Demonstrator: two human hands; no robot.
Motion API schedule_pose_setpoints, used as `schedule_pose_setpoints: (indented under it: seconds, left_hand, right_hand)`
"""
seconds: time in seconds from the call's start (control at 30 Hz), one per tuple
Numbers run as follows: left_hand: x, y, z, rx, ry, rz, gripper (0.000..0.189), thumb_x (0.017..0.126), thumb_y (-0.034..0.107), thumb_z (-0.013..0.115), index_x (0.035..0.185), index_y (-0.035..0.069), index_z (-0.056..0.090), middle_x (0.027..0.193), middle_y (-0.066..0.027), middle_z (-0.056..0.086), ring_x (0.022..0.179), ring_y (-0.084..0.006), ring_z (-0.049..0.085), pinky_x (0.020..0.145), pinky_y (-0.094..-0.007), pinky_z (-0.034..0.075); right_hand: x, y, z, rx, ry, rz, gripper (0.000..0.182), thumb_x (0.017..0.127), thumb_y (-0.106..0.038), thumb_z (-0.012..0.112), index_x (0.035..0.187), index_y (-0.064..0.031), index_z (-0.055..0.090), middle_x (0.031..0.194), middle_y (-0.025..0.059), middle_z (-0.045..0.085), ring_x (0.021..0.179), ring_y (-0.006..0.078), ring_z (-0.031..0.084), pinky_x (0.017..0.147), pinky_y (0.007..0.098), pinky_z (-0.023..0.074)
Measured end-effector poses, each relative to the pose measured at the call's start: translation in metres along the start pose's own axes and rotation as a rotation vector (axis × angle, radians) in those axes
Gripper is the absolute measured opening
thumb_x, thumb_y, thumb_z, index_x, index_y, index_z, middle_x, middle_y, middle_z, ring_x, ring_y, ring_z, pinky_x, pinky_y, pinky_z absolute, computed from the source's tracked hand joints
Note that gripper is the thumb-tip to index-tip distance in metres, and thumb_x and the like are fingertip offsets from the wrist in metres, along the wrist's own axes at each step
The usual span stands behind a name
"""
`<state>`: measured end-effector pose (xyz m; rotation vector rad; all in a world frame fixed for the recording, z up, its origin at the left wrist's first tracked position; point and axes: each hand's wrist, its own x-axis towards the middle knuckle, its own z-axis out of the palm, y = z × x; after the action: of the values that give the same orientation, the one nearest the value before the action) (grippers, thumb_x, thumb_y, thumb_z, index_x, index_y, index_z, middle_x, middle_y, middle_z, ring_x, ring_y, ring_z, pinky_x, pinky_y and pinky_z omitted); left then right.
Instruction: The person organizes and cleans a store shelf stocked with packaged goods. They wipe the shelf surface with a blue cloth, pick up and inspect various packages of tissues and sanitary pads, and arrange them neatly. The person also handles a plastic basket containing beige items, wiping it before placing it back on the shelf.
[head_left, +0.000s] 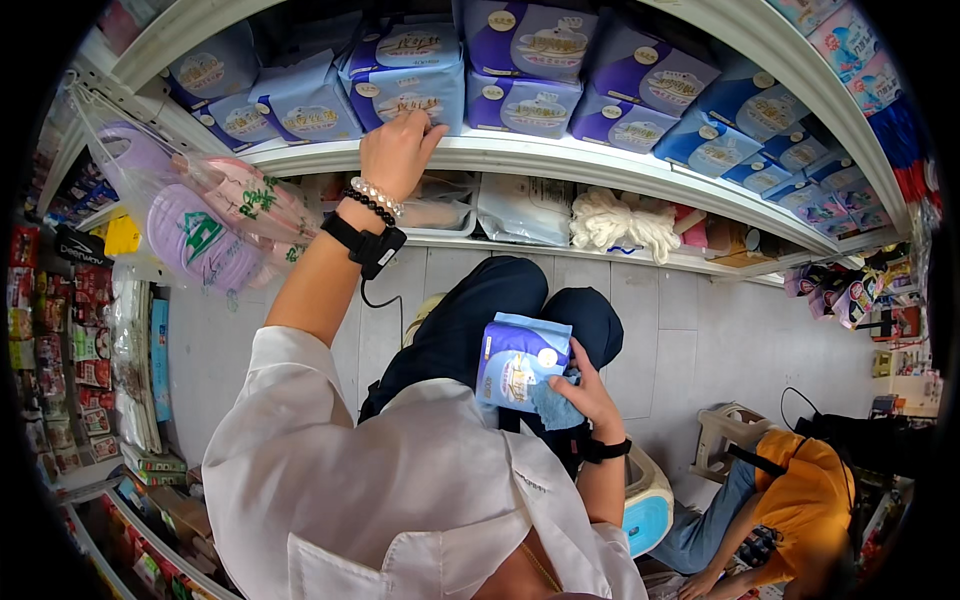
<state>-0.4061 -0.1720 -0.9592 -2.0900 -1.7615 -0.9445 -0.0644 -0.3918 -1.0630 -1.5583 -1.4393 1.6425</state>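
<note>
My left hand (403, 147) reaches up to the shelf, its curled fingers against the front of a light-blue and purple soft pack (375, 97), which looks like sanitary pads. Another such pack (394, 49) is stacked on top of it. Part of the left fingers is hidden, so their grip is unclear. Over my lap, my right hand (591, 394) holds a similar light-blue and purple pack (517, 356) by its side. A blue cloth (555, 405) is also in that hand, bunched against the pack's lower corner.
Stacked packs (525, 105) line the white shelf (525, 154). White gloves (622, 221) and plastic-wrapped goods (525, 206) sit on the lower shelf. Bagged lilac slippers (199, 232) hang at left. A person in orange (802, 502) sits at right by a plastic stool (724, 435).
</note>
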Motion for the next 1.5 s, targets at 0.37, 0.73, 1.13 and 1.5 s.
schedule_pose_setpoints:
  seconds: [0.37, 0.73, 1.13, 1.5]
  left_hand:
    - [-0.001, 0.001, -0.004, -0.067, 0.019, -0.008, 0.025, 0.08, 0.028, 0.062, 0.071, 0.006, 0.054, 0.065, -0.0079, 0.059, 0.058, -0.0287, 0.058, 0.048, -0.037, 0.044]
    - [-0.01, 0.022, -0.034, -0.198, 0.207, 0.122, 0.01, 0.074, 0.014, 0.067, 0.077, 0.007, 0.061, 0.072, -0.0071, 0.06, 0.062, -0.0247, 0.059, 0.053, -0.0324, 0.046]
    - [0.03, 0.001, -0.05, -0.06, 0.367, 0.278, 0.037, 0.071, 0.019, 0.069, 0.105, 0.01, 0.058, 0.109, -0.0062, 0.056, 0.104, -0.0252, 0.05, 0.091, -0.0435, 0.036]
    - [0.043, 0.005, -0.039, 0.031, 0.221, 0.198, 0.044, 0.072, 0.033, 0.069, 0.109, 0.014, 0.057, 0.112, -0.0015, 0.054, 0.111, -0.0223, 0.044, 0.093, -0.0618, 0.024]
  right_hand:
    - [0.0, 0.001, -0.001, -0.043, 0.024, -0.016, 0.085, 0.068, -0.034, 0.07, 0.136, -0.0043, 0.029, 0.115, 0.0227, 0.054, 0.107, 0.0308, 0.052, 0.091, 0.0361, 0.0403]
    - [-0.005, -0.036, -0.019, -0.62, -0.031, 0.062, 0.08, 0.068, -0.047, 0.066, 0.13, -0.0038, 0.04, 0.106, 0.0224, 0.057, 0.096, 0.0336, 0.058, 0.083, 0.0352, 0.0449]
    - [0.075, -0.22, -0.029, -0.881, 0.429, -0.774, 0.033, 0.078, -0.016, 0.06, 0.109, -0.0064, 0.058, 0.085, 0.012, 0.06, 0.07, 0.0315, 0.059, 0.06, 0.0387, 0.0461]
    - [0.17, -0.261, -0.003, -0.896, 0.845, -0.751, 0.029, 0.077, -0.017, 0.06, 0.105, -0.0067, 0.057, 0.086, 0.0115, 0.063, 0.071, 0.0321, 0.061, 0.06, 0.0396, 0.0483]
